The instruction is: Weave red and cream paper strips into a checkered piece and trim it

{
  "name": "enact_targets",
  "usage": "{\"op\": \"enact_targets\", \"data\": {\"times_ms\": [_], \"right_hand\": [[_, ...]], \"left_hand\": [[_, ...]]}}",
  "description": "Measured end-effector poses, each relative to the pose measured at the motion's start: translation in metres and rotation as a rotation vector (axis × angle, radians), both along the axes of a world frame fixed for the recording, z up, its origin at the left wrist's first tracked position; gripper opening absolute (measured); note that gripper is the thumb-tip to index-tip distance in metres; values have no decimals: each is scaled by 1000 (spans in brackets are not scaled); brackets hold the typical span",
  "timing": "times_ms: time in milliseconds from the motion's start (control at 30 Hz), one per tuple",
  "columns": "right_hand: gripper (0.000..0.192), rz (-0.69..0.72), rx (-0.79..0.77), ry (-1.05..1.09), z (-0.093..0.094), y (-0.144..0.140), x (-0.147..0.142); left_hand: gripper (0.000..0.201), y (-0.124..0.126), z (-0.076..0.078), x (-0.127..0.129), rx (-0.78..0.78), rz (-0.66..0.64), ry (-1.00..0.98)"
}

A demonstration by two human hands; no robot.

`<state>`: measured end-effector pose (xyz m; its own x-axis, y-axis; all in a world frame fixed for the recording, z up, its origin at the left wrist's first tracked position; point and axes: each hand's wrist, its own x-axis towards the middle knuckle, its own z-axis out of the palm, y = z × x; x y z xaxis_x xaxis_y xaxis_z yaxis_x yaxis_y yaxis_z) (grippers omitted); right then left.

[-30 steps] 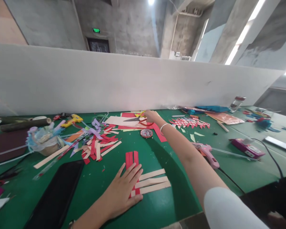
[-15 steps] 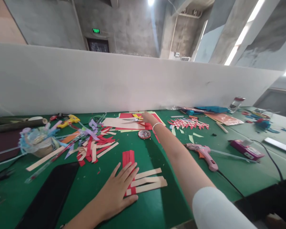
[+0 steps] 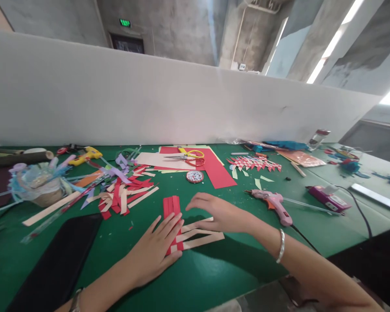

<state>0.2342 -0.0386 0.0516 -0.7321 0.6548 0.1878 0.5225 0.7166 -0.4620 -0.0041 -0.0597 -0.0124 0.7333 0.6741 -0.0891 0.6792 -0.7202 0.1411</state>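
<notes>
Flat and with its fingers spread, my left hand (image 3: 160, 240) presses on a piece of woven paper strips. Red strips (image 3: 171, 206) stick out past its fingertips, and cream strips (image 3: 204, 240) stretch out to the right; the middle of the weave is hidden under the palm. My right hand (image 3: 216, 212) is over the cream strips, fingers curved and apart, with nothing seen in it. Whether its lower fingers touch the strips I cannot tell. Farther back, scissors (image 3: 196, 158) with yellow and red handles lie on cream and red paper sheets (image 3: 217, 171).
A pink glue gun (image 3: 276, 206) with a cord lies at the right, near a purple box (image 3: 328, 199). Loose paper strips (image 3: 123, 193) are heaped at the left, above a black phone-like slab (image 3: 58, 260). A round patterned tin (image 3: 194, 176) sits mid-table; a white partition (image 3: 182, 99) closes the back.
My right hand has let go of the scissors on the paper sheets and come back toward me, over the cream strips. My left hand stays on the weave. The view has shifted slightly.
</notes>
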Motion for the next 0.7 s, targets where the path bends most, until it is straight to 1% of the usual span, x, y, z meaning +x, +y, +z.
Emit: {"op": "enact_targets", "data": {"times_ms": [133,200,267,367,467,533,600,700], "right_hand": [[40,-14,35,4,-32,0,6],[45,3,37,2,-44,4,5],[48,27,24,4,-52,6,3],[44,44,7,-13,-58,6,0],[39,46,-10,-43,-59,7,-1],[37,43,-26,-48,-58,8,-1],[34,44,-42,-45,-58,10,0],[29,45,-56,-30,-59,12,1]], "left_hand": [[63,11,4,11,-4,52,22],[62,14,4,14,-9,65,31],[60,15,3,13,1,64,28],[59,13,1,6,68,6,-19],[56,8,3,-4,116,-67,-110],[52,5,6,-8,97,-109,-142],[47,3,10,-9,60,-143,-130],[41,1,16,-5,35,-147,-108]]}}
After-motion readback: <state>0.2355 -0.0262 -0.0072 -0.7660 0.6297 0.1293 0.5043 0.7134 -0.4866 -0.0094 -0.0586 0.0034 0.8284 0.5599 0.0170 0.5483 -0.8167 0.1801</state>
